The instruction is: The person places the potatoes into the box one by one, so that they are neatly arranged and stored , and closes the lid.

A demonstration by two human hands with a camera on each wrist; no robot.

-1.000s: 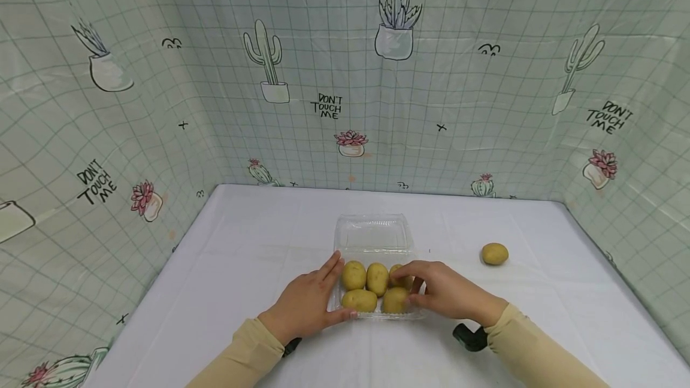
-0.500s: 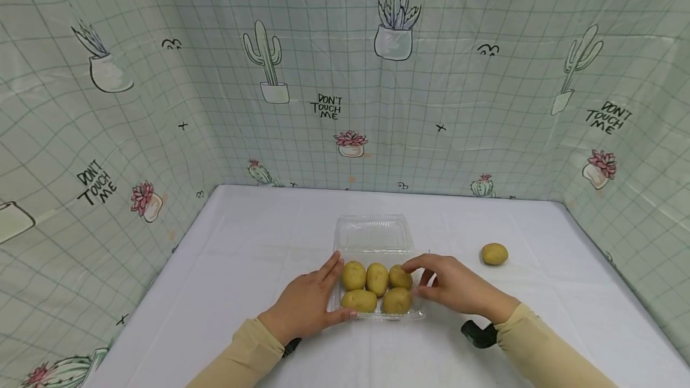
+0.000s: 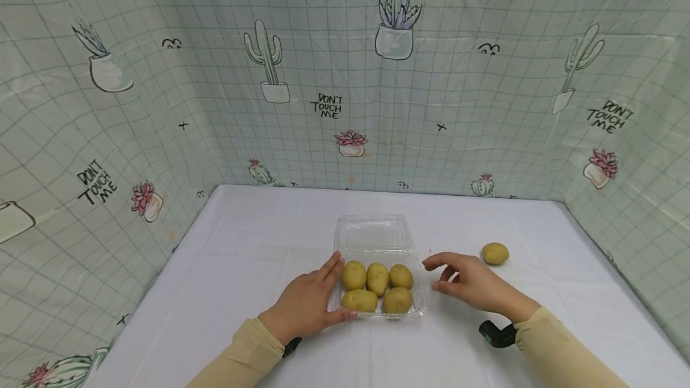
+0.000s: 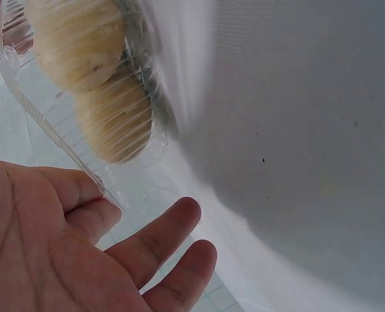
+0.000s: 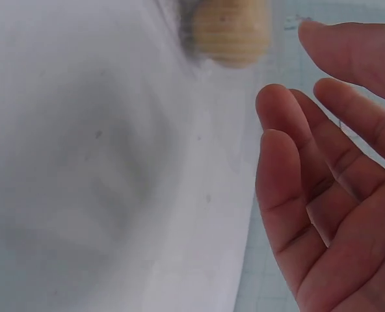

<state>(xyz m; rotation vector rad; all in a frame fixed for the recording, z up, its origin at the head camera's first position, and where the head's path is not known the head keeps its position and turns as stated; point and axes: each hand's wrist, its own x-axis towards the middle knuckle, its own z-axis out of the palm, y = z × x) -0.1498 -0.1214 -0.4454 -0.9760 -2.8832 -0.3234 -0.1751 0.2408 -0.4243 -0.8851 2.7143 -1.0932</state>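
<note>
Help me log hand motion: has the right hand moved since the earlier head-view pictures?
Yes: the right hand has moved rightward, away from the clear plastic clamshell container and closer to the lone potato, which stays put.

5 potatoes (image 3: 377, 279) crowding container (image 3: 372, 234), left fingers (image 3: 327, 268) barring its left, gap before right fingers (image 3: 439, 260)

You have six potatoes (image 3: 360, 300): five in one clear container (image 3: 377, 255), three toward 12 o'clock, two toward 6 o'clock; one loose potato (image 3: 495, 254) on worktop (image 3: 269, 244), about 2 o'clock from container. Your grips, two: left grip (image 3: 304, 307), 9 o'clock; right grip (image 3: 469, 281), 3 o'clock.
</note>
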